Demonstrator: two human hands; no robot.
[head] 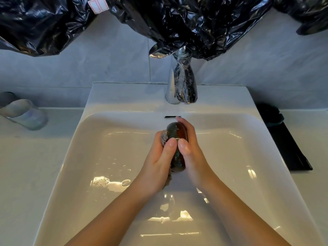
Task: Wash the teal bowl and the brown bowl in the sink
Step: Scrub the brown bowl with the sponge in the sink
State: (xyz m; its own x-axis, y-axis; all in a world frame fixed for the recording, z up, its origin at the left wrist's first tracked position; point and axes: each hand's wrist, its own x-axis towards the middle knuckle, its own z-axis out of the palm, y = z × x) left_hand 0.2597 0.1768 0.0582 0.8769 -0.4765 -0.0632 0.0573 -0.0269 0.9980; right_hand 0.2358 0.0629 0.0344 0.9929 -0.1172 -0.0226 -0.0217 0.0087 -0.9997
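Observation:
Over the white sink (106, 157) both hands hold the brown bowl (178, 137) on edge, so I see its dark outside and amber inside. My right hand (190, 153) grips the bowl from the right, fingers curled over its far rim. My left hand (159, 162) presses a grey scrubbing cloth (164, 137) against the bowl's left side, thumb on the rim. No teal bowl is clearly in view.
A chrome faucet (182, 82) stands behind the basin, no water visibly running. A clear glass (23, 112) sits on the counter at left. A dark object on a black mat (284, 139) lies at right. Black plastic bags (177, 20) hang above.

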